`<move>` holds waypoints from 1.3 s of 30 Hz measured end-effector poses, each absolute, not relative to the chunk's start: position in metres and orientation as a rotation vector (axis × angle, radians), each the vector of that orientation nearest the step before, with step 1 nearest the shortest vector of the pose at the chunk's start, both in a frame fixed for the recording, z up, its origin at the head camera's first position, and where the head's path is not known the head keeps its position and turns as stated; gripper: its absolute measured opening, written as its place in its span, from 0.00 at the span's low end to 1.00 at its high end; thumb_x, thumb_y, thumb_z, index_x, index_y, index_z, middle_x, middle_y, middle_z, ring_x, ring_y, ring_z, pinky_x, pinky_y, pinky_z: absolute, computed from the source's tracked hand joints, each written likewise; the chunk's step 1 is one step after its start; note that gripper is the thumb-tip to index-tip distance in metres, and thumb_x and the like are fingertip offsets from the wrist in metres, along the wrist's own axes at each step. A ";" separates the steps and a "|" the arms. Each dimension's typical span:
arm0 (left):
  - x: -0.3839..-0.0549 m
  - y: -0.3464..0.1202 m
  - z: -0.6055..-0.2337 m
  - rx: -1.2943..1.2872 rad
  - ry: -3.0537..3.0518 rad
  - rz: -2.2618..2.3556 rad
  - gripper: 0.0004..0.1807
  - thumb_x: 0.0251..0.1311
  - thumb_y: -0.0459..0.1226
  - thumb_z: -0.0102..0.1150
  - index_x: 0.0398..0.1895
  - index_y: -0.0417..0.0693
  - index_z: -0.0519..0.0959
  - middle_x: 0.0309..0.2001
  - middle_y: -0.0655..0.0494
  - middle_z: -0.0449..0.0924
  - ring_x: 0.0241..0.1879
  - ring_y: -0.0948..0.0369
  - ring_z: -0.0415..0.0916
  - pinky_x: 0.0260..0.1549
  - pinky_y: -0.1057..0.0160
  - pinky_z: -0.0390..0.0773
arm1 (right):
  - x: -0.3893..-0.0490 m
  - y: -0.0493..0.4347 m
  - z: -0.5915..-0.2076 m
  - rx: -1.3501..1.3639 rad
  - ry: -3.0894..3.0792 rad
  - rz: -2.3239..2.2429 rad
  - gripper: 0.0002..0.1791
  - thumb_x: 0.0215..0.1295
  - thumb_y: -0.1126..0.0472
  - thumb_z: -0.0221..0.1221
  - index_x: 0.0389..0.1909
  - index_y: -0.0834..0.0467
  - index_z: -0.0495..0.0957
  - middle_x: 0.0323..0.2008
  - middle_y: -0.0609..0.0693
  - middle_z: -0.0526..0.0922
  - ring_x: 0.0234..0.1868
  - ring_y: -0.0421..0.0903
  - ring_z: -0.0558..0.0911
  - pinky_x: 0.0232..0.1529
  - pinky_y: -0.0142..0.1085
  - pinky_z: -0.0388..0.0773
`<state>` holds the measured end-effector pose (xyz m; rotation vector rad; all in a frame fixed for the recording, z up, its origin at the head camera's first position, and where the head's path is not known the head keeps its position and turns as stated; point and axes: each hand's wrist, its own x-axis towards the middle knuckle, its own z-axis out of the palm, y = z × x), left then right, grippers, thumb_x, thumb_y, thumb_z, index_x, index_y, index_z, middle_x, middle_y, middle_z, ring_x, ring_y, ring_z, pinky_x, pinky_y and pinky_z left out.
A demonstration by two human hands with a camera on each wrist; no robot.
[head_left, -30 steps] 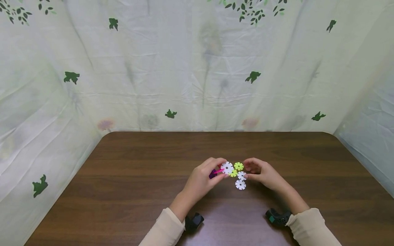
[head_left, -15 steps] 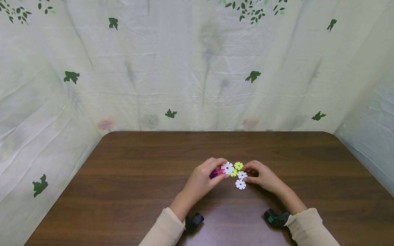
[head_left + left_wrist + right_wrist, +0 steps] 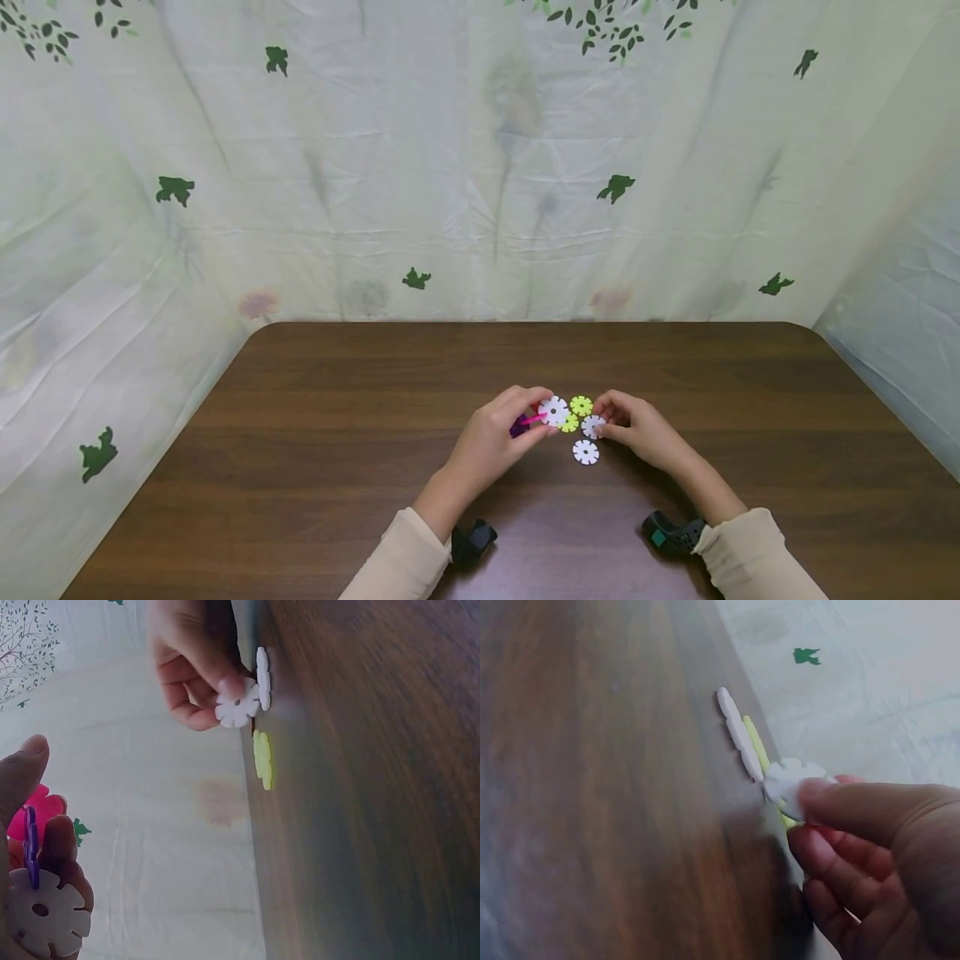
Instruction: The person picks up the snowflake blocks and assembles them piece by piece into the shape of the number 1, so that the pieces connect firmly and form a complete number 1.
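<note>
White and notched, a small disc (image 3: 592, 426) is pinched between the thumb and fingers of the right hand (image 3: 651, 429), just below and right of the head frame's centre. To its left, the left hand (image 3: 489, 429) has its fingers curled round joined pieces, seen at the lower left of the left wrist view: a pink piece (image 3: 43, 811), a purple piece (image 3: 31, 836) turned edge-on and a larger white disc (image 3: 64, 924) meeting the purple. Between the hands, two yellow-green discs (image 3: 581, 406) lie close together on the brown counter (image 3: 337, 458); another white disc (image 3: 586, 459) lies just below the pinched one in the head frame. A pale curtain (image 3: 450, 167) with green bird shapes fills the upper half.
</note>
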<state>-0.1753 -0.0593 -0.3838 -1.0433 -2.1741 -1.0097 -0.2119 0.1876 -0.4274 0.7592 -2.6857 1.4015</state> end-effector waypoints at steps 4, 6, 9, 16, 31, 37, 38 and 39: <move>-0.176 -0.059 -0.384 -1.047 -2.152 -1.009 0.22 0.45 0.37 0.68 0.45 0.45 0.75 0.36 0.57 0.75 0.30 0.67 0.70 0.32 0.74 0.71 | -0.210 0.186 -0.420 0.704 -2.664 1.477 0.08 0.55 0.67 0.61 0.36 0.61 0.75 0.28 0.49 0.75 0.29 0.43 0.73 0.30 0.31 0.71; -0.176 -0.059 -0.385 -1.048 -2.146 -1.008 0.22 0.45 0.37 0.69 0.45 0.45 0.75 0.35 0.57 0.75 0.30 0.67 0.70 0.32 0.74 0.71 | -0.209 0.186 -0.416 0.674 -2.654 1.510 0.09 0.55 0.66 0.61 0.37 0.62 0.75 0.29 0.50 0.75 0.29 0.44 0.73 0.29 0.31 0.72; -0.177 -0.059 -0.385 -1.050 -2.142 -1.003 0.22 0.45 0.37 0.69 0.45 0.45 0.75 0.35 0.57 0.75 0.30 0.67 0.70 0.32 0.74 0.71 | -0.207 0.185 -0.409 0.657 -2.621 1.549 0.09 0.55 0.66 0.61 0.36 0.63 0.75 0.28 0.51 0.75 0.28 0.44 0.73 0.28 0.31 0.73; -0.177 -0.059 -0.385 -1.050 -2.159 -1.013 0.22 0.45 0.37 0.68 0.45 0.45 0.75 0.36 0.58 0.75 0.31 0.68 0.69 0.33 0.75 0.71 | -0.202 0.182 -0.392 0.680 -2.536 1.608 0.08 0.55 0.66 0.61 0.35 0.64 0.75 0.27 0.53 0.76 0.26 0.44 0.75 0.26 0.32 0.74; -0.175 -0.059 -0.384 -1.047 -2.188 -1.020 0.21 0.47 0.37 0.67 0.46 0.46 0.75 0.36 0.59 0.75 0.31 0.68 0.69 0.33 0.75 0.70 | -0.183 0.170 -0.366 0.806 -2.400 1.667 0.07 0.54 0.69 0.61 0.33 0.63 0.74 0.30 0.54 0.77 0.30 0.48 0.77 0.30 0.35 0.76; -0.175 -0.059 -0.384 -1.046 -2.205 -1.025 0.21 0.47 0.37 0.67 0.46 0.46 0.75 0.35 0.59 0.74 0.30 0.68 0.69 0.32 0.75 0.70 | -0.177 0.164 -0.360 0.838 -2.369 1.655 0.07 0.53 0.72 0.60 0.32 0.62 0.75 0.31 0.52 0.77 0.31 0.44 0.76 0.31 0.33 0.76; -0.175 -0.058 -0.383 -1.046 -2.207 -1.025 0.21 0.47 0.37 0.67 0.46 0.46 0.75 0.35 0.59 0.74 0.30 0.68 0.69 0.32 0.75 0.70 | -0.175 0.163 -0.358 0.843 -2.362 1.650 0.07 0.52 0.73 0.60 0.32 0.62 0.75 0.30 0.52 0.77 0.31 0.44 0.76 0.31 0.33 0.76; -0.175 -0.058 -0.383 -1.046 -2.209 -1.026 0.21 0.47 0.37 0.67 0.46 0.46 0.75 0.35 0.59 0.74 0.30 0.68 0.69 0.32 0.75 0.70 | -0.174 0.161 -0.355 0.856 -2.352 1.645 0.07 0.52 0.74 0.60 0.32 0.63 0.75 0.30 0.53 0.77 0.31 0.44 0.76 0.31 0.32 0.75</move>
